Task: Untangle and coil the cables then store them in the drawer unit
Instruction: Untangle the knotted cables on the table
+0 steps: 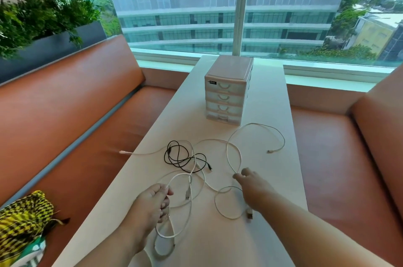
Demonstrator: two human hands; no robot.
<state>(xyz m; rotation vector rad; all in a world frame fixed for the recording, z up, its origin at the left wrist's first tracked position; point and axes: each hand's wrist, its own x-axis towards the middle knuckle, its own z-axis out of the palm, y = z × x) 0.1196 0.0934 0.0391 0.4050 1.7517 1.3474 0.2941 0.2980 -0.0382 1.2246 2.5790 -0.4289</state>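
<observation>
**White table [218,245], both hands busy**

Near the front edge the left hand [150,203] pinches a white cable [177,175] between thumb and fingertips. The right hand [255,188] reaches to a loop of pale cable [257,123]; I cannot tell whether its fingers have closed. A black cable [178,157] lies knotted beyond, short of the drawer unit [224,96], whose drawers are all pushed in.

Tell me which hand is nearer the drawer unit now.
Right. The right hand is in front of the drawer unit, over the pale cable loops; the left hand is further back toward the person, pinching a white cable.
</observation>
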